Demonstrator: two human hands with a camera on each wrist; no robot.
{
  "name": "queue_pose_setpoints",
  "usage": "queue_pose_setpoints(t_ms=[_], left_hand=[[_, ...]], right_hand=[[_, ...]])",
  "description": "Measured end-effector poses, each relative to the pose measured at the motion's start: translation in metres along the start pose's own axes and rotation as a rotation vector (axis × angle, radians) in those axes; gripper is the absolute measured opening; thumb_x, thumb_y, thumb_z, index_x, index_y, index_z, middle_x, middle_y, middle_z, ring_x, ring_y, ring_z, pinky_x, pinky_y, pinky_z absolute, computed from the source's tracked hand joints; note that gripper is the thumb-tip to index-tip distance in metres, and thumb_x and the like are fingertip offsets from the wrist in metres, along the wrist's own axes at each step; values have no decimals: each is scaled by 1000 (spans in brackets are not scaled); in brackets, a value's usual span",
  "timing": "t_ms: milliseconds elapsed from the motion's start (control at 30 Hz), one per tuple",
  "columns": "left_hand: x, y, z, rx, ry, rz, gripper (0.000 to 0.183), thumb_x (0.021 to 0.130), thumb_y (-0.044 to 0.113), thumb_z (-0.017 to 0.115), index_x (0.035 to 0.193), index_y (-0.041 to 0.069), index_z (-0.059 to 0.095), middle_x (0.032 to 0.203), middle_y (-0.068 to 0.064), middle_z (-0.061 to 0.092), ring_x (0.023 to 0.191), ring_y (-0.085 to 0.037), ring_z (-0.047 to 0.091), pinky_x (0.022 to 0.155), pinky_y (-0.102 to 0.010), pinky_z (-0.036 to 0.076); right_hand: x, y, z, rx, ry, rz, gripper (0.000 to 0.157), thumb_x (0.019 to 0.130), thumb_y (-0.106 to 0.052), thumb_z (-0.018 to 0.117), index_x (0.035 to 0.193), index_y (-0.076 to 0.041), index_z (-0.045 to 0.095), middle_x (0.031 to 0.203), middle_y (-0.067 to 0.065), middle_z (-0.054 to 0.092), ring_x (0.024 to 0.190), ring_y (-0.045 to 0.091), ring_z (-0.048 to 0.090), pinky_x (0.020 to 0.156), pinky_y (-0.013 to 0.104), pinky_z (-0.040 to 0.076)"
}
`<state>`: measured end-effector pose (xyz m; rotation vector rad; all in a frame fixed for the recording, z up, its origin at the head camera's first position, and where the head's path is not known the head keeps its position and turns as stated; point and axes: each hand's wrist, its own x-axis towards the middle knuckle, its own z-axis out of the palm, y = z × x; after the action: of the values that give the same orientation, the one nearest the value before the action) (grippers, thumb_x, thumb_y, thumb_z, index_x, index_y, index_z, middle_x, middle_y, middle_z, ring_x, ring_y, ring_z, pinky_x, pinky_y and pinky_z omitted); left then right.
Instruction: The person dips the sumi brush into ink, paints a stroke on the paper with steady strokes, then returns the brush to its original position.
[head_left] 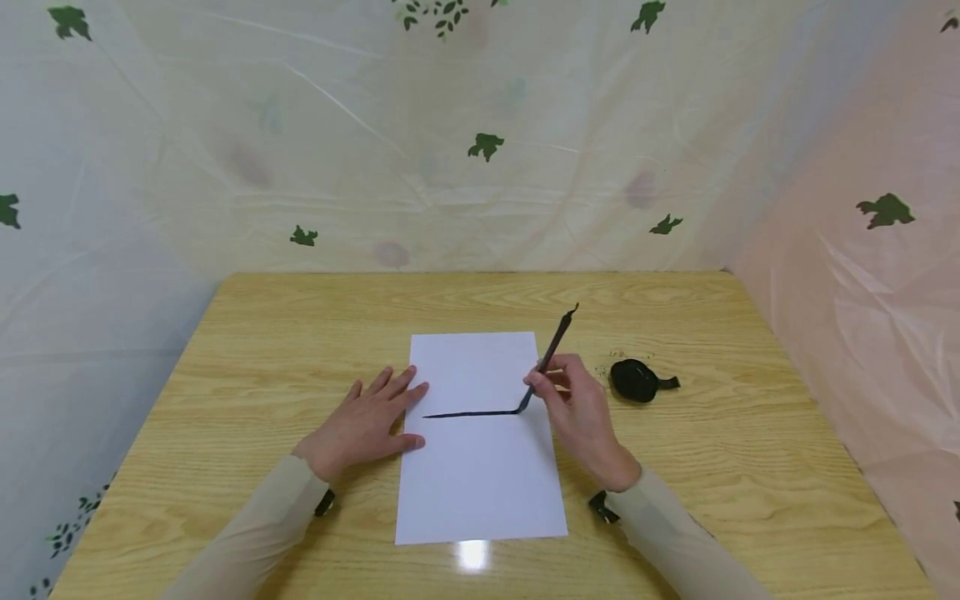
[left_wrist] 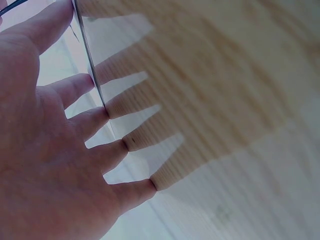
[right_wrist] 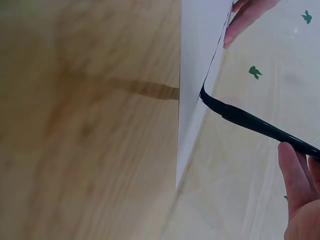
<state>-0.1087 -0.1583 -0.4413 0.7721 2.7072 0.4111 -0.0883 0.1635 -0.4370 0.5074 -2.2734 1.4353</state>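
A white sheet of paper (head_left: 480, 483) lies on the wooden table, with one thin black line (head_left: 468, 414) running across its middle. My right hand (head_left: 581, 412) pinches a dark ink brush (head_left: 553, 343) between thumb and fingers, its handle leaning up and to the right. In the right wrist view the bent black bristles (right_wrist: 212, 103) touch the paper at the line's right end. With fingers spread, my left hand (head_left: 367, 421) rests at the paper's left edge, its thumb and some fingertips on the sheet. The left wrist view shows its fingertips (left_wrist: 140, 190) against the table and paper.
Right of the paper sits a small black ink dish (head_left: 634, 381) with a short handle, dark specks beside it. The wooden table (head_left: 262, 350) extends on both sides. Pale leaf-printed sheeting (head_left: 420, 208) hangs behind the table and along its sides.
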Motion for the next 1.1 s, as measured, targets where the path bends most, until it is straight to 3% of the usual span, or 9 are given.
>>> queue_pose_setpoints(t_ms=[267, 1100], left_hand=[[1, -1, 2, 3, -9, -8, 79, 98, 51, 67, 162, 15, 38, 171, -12, 21, 156, -45, 15, 116, -74, 17], [0, 1, 0, -10, 9, 8, 77, 98, 50, 67, 160, 13, 40, 170, -14, 25, 154, -48, 20, 113, -77, 19]], right_hand=[[0, -1, -2, 2, 7, -25, 19, 95, 4, 69, 110, 2, 57, 99, 14, 73, 90, 30, 77, 75, 19, 58], [-2, 3, -9, 7, 18, -10, 17, 95, 5, 68, 108, 3, 57, 100, 14, 74, 91, 30, 77, 75, 22, 59]])
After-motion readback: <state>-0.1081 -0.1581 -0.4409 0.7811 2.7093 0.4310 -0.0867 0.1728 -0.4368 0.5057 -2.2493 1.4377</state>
